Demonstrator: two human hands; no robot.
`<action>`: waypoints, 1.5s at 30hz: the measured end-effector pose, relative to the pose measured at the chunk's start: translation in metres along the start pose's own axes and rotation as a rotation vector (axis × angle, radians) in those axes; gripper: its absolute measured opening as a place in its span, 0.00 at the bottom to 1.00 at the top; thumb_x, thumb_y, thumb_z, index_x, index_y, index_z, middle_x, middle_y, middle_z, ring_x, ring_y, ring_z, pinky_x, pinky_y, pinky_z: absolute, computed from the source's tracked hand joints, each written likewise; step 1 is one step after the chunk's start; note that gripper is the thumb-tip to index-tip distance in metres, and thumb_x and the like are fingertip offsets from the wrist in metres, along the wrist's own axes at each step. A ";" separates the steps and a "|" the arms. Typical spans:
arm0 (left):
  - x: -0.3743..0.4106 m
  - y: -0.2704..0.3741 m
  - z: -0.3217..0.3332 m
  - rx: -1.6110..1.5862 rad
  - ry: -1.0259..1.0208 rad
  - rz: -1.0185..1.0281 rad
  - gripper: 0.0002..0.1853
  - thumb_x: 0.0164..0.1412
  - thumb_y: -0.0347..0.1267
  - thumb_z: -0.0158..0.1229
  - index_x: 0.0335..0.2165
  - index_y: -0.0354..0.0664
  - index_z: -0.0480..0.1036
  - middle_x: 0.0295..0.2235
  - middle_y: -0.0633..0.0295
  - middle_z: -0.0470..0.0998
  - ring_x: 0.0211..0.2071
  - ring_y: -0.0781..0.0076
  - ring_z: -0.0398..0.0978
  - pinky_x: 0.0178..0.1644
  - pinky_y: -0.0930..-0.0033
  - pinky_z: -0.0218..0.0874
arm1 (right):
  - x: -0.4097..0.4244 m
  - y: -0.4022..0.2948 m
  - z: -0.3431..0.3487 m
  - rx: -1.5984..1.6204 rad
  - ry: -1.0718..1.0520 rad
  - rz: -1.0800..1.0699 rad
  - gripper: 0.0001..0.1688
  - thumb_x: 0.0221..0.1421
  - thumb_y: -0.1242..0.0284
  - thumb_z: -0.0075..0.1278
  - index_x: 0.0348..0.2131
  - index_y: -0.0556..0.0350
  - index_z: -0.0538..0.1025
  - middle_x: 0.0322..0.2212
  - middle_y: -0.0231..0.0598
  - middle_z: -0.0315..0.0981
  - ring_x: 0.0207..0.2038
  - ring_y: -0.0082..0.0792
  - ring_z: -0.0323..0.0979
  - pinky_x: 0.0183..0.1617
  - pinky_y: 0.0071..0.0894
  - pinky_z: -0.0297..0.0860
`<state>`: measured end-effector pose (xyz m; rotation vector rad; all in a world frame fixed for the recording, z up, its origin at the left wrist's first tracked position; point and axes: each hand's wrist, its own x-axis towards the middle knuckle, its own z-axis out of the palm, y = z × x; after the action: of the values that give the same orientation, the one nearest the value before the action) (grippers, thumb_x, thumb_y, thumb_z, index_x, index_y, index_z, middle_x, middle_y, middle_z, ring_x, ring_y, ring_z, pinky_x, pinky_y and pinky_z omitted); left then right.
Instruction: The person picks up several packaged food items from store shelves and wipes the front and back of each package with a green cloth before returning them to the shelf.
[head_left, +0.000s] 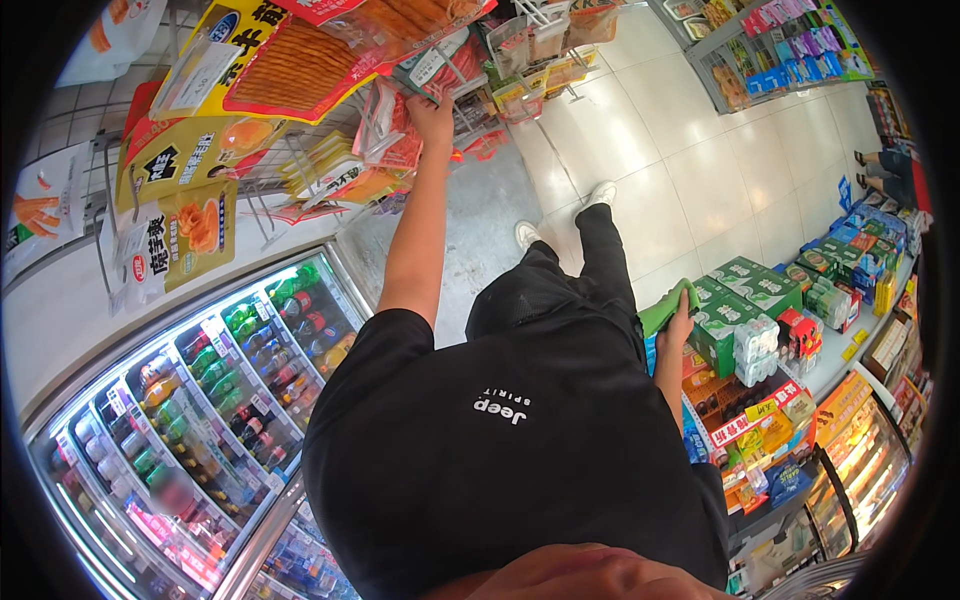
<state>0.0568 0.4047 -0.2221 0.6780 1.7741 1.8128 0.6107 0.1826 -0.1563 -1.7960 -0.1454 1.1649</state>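
My left hand (431, 121) reaches up to a rack of hanging snack packets. It touches the edge of a red and clear plastic packet (391, 127), and its fingertips are partly hidden, so I cannot tell whether it grips the packet. Just above it hangs a dark green and red packet (439, 67). A large yellow and red snack bag (292, 71) hangs nearer to me on the same rack. Down at my right side, my right hand (679, 324) holds a bunched green cloth (666, 306) beside stacked green drink cartons (724, 319).
A lit glass-fronted drinks cooler (202, 405) stands at my left. Wire hooks (262, 217) jut from the rack. On my right, a counter (832, 367) carries boxes and cans. Another shelf (780, 56) stands across the tiled floor (675, 150). A person's legs (889, 169) show far right.
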 end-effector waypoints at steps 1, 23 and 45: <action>-0.008 0.000 0.001 -0.056 0.001 -0.047 0.30 0.49 0.27 0.69 0.47 0.30 0.63 0.42 0.56 0.73 0.42 0.68 0.73 0.47 0.68 0.64 | 0.000 0.000 0.000 -0.015 0.015 -0.004 0.21 0.59 0.64 0.57 0.45 0.60 0.73 0.33 0.39 0.75 0.32 0.33 0.75 0.36 0.31 0.73; -0.082 0.049 -0.023 0.367 -0.208 0.128 0.18 0.67 0.40 0.54 0.32 0.32 0.73 0.21 0.55 0.72 0.24 0.70 0.66 0.32 0.64 0.60 | -0.012 -0.024 0.026 -0.140 -0.066 -0.052 0.23 0.59 0.64 0.56 0.47 0.61 0.72 0.35 0.41 0.75 0.34 0.34 0.76 0.37 0.32 0.73; -0.237 0.129 -0.082 -0.535 -0.208 -0.683 0.15 0.66 0.37 0.57 0.47 0.40 0.73 0.42 0.66 0.78 0.42 0.80 0.76 0.46 0.71 0.68 | 0.041 -0.031 0.116 -0.215 -0.428 -0.006 0.22 0.61 0.62 0.53 0.46 0.60 0.72 0.33 0.40 0.75 0.34 0.33 0.75 0.38 0.33 0.72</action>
<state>0.1769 0.1834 -0.0951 0.0248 1.1060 1.5465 0.5566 0.2962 -0.1694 -1.6999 -0.5439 1.5656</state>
